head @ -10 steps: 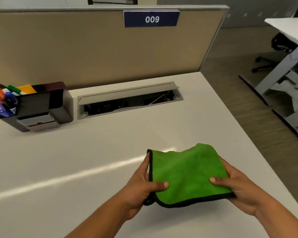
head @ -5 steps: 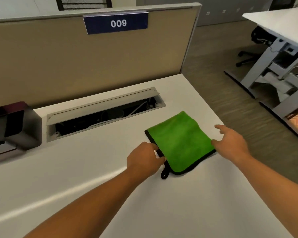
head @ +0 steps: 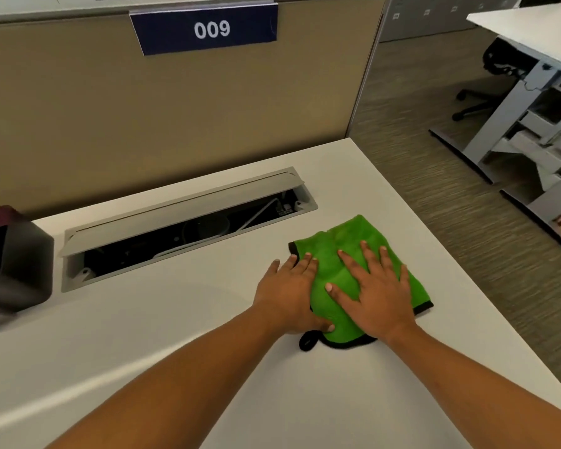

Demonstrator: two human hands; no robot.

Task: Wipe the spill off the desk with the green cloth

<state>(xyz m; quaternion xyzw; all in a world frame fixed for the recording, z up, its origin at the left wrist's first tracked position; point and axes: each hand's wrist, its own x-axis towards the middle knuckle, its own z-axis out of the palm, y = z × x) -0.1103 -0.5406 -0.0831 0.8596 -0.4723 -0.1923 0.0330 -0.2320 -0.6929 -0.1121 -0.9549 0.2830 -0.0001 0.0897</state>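
Both hands lie flat, palms down, fingers spread, gripping nothing. The right hand (head: 378, 294) presses on the middle of the green cloth (head: 344, 251). The left hand (head: 289, 294) rests beside it, fingers overlapping the cloth's left edge. The cloth lies flat on the white desk (head: 175, 335) near the right edge, its black loop (head: 307, 341) toward the person. Behind it sits an open cable tray (head: 182, 228). A panel (head: 143, 108) behind carries a sign (head: 208, 29) reading 009.

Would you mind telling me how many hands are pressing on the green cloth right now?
2. The left hand lies flat over the green cloth's left edge, partly on the desk; the right hand lies flat on its middle, fingers spread.
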